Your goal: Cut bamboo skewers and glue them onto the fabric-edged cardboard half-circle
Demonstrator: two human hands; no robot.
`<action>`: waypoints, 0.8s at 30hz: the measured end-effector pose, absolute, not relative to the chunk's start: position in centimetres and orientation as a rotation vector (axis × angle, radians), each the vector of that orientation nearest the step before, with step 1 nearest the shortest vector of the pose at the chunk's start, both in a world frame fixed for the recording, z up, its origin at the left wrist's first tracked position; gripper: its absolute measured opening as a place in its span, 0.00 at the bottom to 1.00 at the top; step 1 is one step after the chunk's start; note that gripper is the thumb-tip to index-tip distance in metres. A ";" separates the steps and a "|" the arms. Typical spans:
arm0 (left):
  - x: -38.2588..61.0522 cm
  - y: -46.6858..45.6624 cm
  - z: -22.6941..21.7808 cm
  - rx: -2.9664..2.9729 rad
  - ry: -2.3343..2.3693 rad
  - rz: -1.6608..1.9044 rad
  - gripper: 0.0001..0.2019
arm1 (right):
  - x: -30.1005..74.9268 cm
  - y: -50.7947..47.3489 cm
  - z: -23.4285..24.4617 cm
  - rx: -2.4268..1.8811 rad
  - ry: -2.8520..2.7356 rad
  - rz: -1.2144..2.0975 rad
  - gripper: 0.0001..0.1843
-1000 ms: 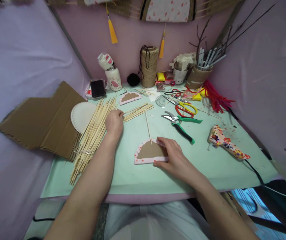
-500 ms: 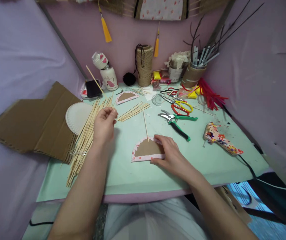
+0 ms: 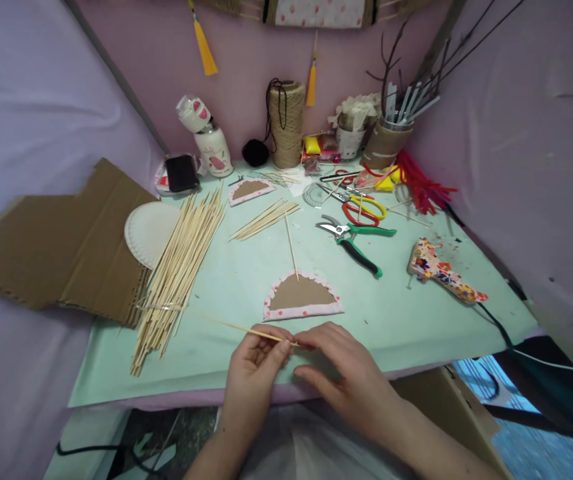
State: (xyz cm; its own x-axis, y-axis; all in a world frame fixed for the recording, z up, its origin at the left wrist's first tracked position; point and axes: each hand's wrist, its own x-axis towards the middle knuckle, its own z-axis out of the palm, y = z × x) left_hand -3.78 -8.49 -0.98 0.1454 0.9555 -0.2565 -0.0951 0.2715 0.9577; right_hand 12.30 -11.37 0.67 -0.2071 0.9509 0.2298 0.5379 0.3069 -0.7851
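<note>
Near the front edge of the table, my left hand (image 3: 252,372) pinches a thin bamboo stick (image 3: 240,327) between thumb and fingers. The stick slants up to the left, its far part blurred. Beside it my right hand (image 3: 353,373) has its fingertips at the stick's right end, with the thumb held apart from them. Just beyond both hands lies a cardboard half-circle (image 3: 303,295) edged in white fabric with red dots. One bamboo stick (image 3: 291,247) points away from its curved edge, its near end overlapping the cardboard.
On the left are a big bundle of bamboo sticks (image 3: 181,267), a white paper plate (image 3: 149,230) and cardboard (image 3: 61,240). A smaller stick pile (image 3: 266,220) and second half-circle (image 3: 251,191) lie farther back. Pruning shears (image 3: 356,243), scissors (image 3: 361,210) and a glue gun (image 3: 443,270) are right.
My left hand has come from the stick bundle to the front edge, bringing the bamboo stick. My right hand has let go of the half-circle and moved nearer to me, beside the left.
</note>
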 end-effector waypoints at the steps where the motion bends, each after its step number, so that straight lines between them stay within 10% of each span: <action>1: -3.6 -8.7 -1.1 0.996 1.142 0.982 0.06 | 12.1 -11.4 0.6 -1.331 -1.849 0.732 0.09; 16: -5.7 -9.6 -1.2 1.025 1.360 1.161 0.11 | 13.3 -11.2 0.0 -1.375 -1.763 0.702 0.07; 24: -7.7 -9.5 -1.7 2.243 1.191 1.313 0.28 | 13.5 -11.6 0.3 -1.473 -1.772 0.658 0.06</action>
